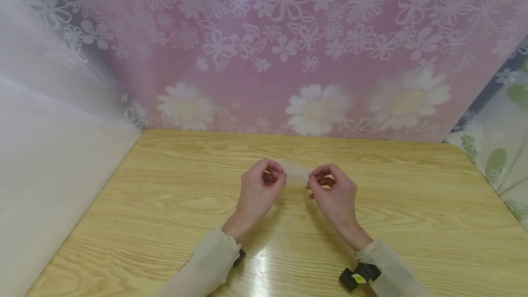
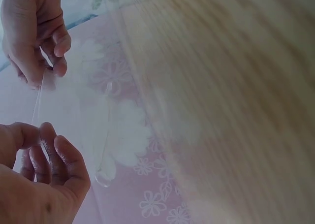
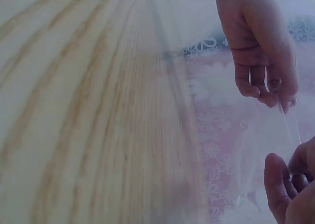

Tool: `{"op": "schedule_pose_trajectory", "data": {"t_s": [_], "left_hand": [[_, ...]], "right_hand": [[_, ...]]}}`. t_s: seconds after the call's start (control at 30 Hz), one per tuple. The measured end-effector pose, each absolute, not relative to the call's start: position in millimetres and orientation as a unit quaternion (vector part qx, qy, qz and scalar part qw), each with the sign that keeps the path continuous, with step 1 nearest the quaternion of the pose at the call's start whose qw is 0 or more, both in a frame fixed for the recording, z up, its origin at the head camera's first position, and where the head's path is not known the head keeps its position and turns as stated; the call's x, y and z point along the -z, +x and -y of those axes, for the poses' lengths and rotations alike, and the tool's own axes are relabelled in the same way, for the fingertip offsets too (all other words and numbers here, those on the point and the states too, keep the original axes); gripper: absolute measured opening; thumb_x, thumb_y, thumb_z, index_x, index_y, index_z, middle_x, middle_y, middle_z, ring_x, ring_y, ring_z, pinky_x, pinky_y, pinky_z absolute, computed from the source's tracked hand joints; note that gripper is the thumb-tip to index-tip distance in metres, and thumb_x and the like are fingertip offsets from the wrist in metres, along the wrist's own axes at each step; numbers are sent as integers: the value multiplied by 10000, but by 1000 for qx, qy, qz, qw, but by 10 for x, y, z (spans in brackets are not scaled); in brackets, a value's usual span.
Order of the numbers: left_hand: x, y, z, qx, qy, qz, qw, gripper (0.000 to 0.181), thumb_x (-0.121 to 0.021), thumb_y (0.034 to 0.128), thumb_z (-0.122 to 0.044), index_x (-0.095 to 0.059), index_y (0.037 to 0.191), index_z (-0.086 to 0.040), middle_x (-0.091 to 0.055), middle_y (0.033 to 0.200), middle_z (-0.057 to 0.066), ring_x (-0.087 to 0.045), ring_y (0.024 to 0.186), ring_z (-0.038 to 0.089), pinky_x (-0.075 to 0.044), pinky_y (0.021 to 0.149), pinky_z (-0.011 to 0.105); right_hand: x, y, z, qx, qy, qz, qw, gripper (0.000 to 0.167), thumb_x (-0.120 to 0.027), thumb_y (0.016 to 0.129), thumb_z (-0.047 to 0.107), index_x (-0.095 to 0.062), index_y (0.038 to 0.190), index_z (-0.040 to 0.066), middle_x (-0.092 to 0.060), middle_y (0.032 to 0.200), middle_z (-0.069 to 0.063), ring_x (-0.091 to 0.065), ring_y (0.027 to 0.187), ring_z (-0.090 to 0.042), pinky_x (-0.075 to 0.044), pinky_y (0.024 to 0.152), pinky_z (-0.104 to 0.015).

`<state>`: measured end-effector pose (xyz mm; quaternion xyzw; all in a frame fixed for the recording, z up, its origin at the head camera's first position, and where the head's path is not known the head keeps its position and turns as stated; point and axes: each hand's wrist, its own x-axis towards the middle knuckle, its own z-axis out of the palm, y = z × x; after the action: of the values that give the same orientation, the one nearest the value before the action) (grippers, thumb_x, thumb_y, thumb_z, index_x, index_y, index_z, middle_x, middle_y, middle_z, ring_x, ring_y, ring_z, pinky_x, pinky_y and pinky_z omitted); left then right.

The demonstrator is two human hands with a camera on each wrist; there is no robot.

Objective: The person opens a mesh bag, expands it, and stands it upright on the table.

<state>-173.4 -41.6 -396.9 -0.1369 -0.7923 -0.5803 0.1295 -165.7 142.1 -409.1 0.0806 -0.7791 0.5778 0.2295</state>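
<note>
Between my two hands a thin, see-through piece of plastic film [image 1: 296,175] is stretched above the wooden table. My left hand [image 1: 261,186] pinches one end of it between thumb and fingertips. The other end is pinched by my right hand [image 1: 335,190]. In the left wrist view the film [image 2: 81,115] hangs away from the fingers, with two thin lines along its held edge and small rounded corners at the far edge. Whether it is a bag or a single sheet I cannot tell. The right wrist view shows the film [image 3: 266,135] faintly, between both hands.
The wood-grain table [image 1: 165,187] lies under both hands. A pink flowered curtain [image 1: 255,58] hangs behind its far edge. Pale cloth [image 1: 53,150] covers the left side, and leaf-patterned cloth [image 1: 495,150] the right. Dark wrist straps [image 1: 365,273] sit at the cuffs.
</note>
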Motion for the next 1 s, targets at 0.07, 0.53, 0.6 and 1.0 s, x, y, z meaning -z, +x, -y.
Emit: {"op": "schedule_pose_trajectory", "data": {"t_s": [0.07,0.53,0.6,1.0], "left_hand": [[3970,-1731,419,575,-142,795,132,50,-676,890,-56,-680,932,-83,-658,855,39,-642,698,82,-584,672,218],[3961,-1728,414,573,-136,798,130,72,-669,880,-43,-690,932,-88,-650,850,40,-628,691,97,-566,673,200],[3965,-1735,416,572,-138,798,134,81,-664,873,-37,-693,932,-85,-648,846,39,-627,684,95,-567,671,202],[3978,-1750,409,572,-134,796,146,82,-686,878,-38,-684,927,-104,-643,842,23,-623,676,74,-571,659,208]], "right_hand": [[4084,-1668,-1417,-574,83,775,251,82,-702,870,-82,-670,910,-19,-671,807,-132,-670,597,-107,-572,480,-262],[4087,-1719,-1402,-544,69,793,265,194,-781,824,-64,-669,974,-14,-632,772,-103,-622,644,14,-541,499,-173],[4092,-1726,-1403,-535,59,796,277,173,-755,820,-81,-675,944,8,-639,749,-92,-611,621,29,-521,485,-154],[4104,-1739,-1393,-535,121,765,337,132,-731,833,-129,-675,923,-50,-670,869,-151,-653,675,24,-541,521,-134]]}}
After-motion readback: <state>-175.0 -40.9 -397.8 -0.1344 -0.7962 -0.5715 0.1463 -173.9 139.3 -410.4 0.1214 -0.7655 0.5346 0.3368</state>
